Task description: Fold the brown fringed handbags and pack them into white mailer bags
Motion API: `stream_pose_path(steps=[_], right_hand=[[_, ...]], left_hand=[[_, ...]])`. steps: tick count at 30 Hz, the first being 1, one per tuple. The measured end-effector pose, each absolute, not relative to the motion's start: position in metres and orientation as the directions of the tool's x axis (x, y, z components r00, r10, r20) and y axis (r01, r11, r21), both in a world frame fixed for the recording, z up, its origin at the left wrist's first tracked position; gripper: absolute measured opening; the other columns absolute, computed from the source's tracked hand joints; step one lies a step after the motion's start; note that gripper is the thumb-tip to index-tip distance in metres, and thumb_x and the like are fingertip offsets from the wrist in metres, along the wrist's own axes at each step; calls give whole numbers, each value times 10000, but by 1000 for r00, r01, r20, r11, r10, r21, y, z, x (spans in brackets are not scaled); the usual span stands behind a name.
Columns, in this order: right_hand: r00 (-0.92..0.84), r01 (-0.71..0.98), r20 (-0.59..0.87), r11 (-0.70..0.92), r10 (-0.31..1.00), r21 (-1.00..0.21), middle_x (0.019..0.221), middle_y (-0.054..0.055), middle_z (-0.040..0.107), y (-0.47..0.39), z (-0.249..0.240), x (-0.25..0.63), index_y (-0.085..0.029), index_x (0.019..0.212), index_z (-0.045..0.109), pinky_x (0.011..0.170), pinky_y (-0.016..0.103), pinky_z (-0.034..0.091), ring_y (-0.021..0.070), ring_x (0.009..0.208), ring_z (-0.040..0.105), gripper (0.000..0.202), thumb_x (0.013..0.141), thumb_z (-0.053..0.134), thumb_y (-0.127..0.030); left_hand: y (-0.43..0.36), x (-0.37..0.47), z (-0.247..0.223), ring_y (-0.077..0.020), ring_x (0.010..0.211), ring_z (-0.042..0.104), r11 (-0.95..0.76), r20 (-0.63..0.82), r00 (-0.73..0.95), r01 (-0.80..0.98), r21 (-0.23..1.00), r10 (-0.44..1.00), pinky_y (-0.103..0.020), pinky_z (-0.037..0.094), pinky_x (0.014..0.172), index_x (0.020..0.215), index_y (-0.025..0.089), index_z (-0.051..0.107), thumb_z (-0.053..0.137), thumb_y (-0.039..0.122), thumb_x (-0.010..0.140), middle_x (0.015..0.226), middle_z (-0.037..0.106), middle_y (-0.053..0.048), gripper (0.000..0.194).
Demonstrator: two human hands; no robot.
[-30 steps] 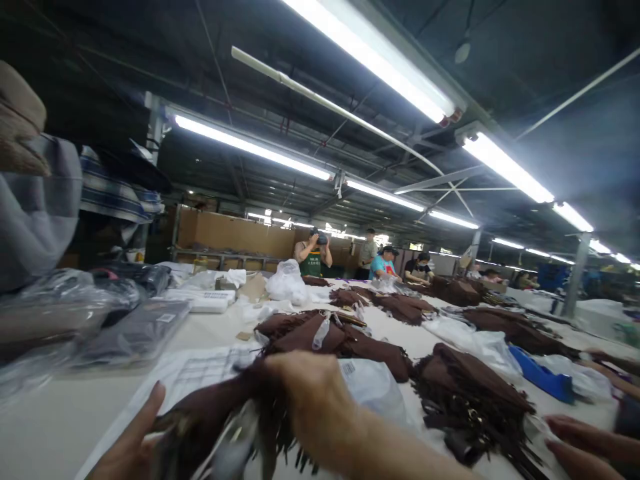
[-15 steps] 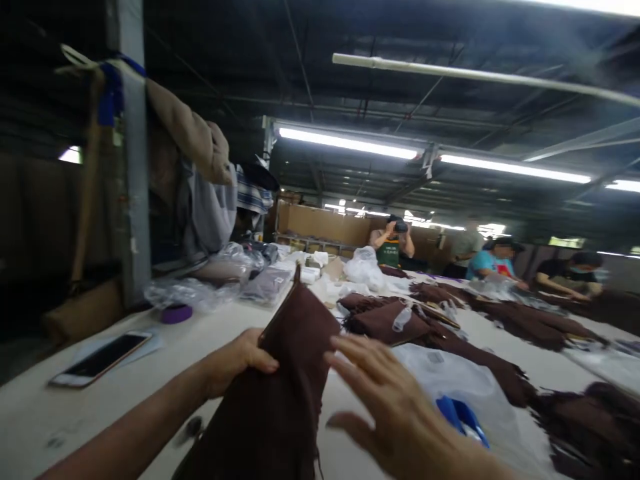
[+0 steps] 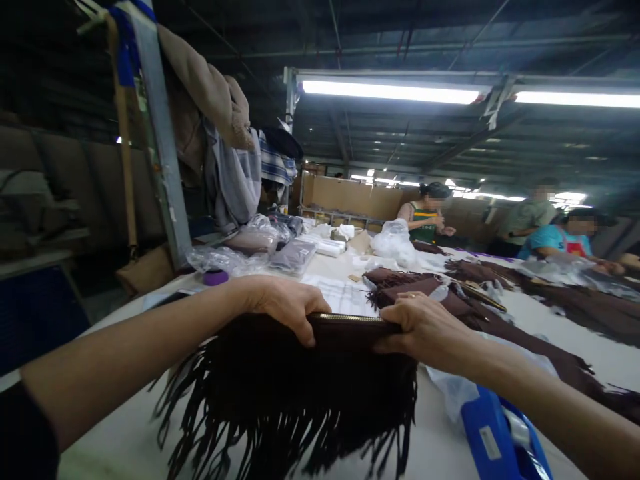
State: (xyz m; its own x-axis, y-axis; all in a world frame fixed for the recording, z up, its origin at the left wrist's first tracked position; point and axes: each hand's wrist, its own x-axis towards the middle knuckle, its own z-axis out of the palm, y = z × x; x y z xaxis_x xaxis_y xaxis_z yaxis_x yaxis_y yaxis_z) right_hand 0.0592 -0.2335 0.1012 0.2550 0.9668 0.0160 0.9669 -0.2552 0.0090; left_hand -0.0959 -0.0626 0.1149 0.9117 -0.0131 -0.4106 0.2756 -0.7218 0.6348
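A dark brown fringed bag (image 3: 310,380) hangs upright between my hands, its brass zipper along the top edge and its fringe spreading down over the pale table. Near the zipper's left end, my left hand (image 3: 287,303) pinches the top edge between thumb and fingers. At the right end of the zipper, my right hand (image 3: 413,323) grips the top corner, a ring on one finger. The zipper looks closed along the stretch between the hands. Behind the bag, more brown fringed pieces (image 3: 425,287) lie on the table.
A blue tape dispenser (image 3: 493,433) stands at the near right. At the left are a purple roll (image 3: 215,277), plastic-wrapped packages (image 3: 294,257) and a metal post (image 3: 163,147). White plastic bags (image 3: 395,243) lie farther back. Several people are across the table.
The bag has turned so its zipper edge runs level and its fringe faces me. My right hand, apart from it before, now grips its corner. The view has swung right.
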Motion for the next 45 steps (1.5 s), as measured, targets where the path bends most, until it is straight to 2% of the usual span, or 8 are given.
stream_pose_path(steps=[5,9,13,20,24,27,34,45], right_hand=[[414,827,-86,-414,906,-381,498,-63,378,-238,81,72,-187,528,494,474,236,223,89,502,365,272,667,658,-354],[426,759,-173,-455,888,-466,498,-70,378,-241,62,78,-178,532,505,465,224,223,78,493,351,247,658,664,-319],[398,887,-149,-421,905,-188,549,-47,456,-254,60,82,-183,613,581,503,228,255,97,538,429,221,741,644,-351],[489,838,-21,-463,872,290,1058,128,603,-272,86,47,-175,1040,604,690,336,427,272,918,589,308,767,647,-311],[241,958,33,-243,970,151,980,73,645,-248,74,44,-199,1166,528,761,331,405,241,898,587,556,647,722,-251],[310,947,-139,-319,941,-43,712,5,620,-231,62,61,-183,879,633,562,242,348,168,672,571,277,636,719,-287],[267,825,-253,-356,930,-438,524,-73,432,-235,47,90,-174,587,549,505,195,292,79,518,416,149,633,684,-218],[227,848,-271,-327,935,-417,700,-27,640,-239,83,127,-167,785,639,598,216,406,143,676,564,164,629,600,-199]], left_hand=[[-88,-98,73,-309,949,578,-970,6,981,191,153,194,-401,444,817,1310,163,367,786,524,477,1075,615,-114,1000],[-97,-87,9,-295,1026,549,-952,139,948,266,149,287,-416,390,905,1285,134,382,746,346,601,1109,598,-131,803],[-89,-68,-9,-196,803,622,-921,17,954,285,264,300,-253,435,664,880,200,606,616,297,707,849,675,-21,199],[-81,-52,24,-200,650,583,-949,-42,974,228,219,224,-254,353,537,697,191,653,659,234,586,653,633,-20,120],[-82,-45,52,-138,575,528,-940,-112,979,196,279,170,-217,312,492,666,189,635,708,245,563,551,531,47,138],[-73,-48,66,-116,563,510,-943,-186,978,150,296,97,-204,299,479,679,189,630,727,256,576,538,502,67,156],[-47,-75,55,-150,596,522,-994,-167,981,94,-51,101,-233,291,520,676,197,627,716,214,554,558,559,32,152],[-19,-69,105,-136,599,510,-951,30,976,217,-221,216,-231,274,532,679,205,618,582,127,635,598,548,28,96]])
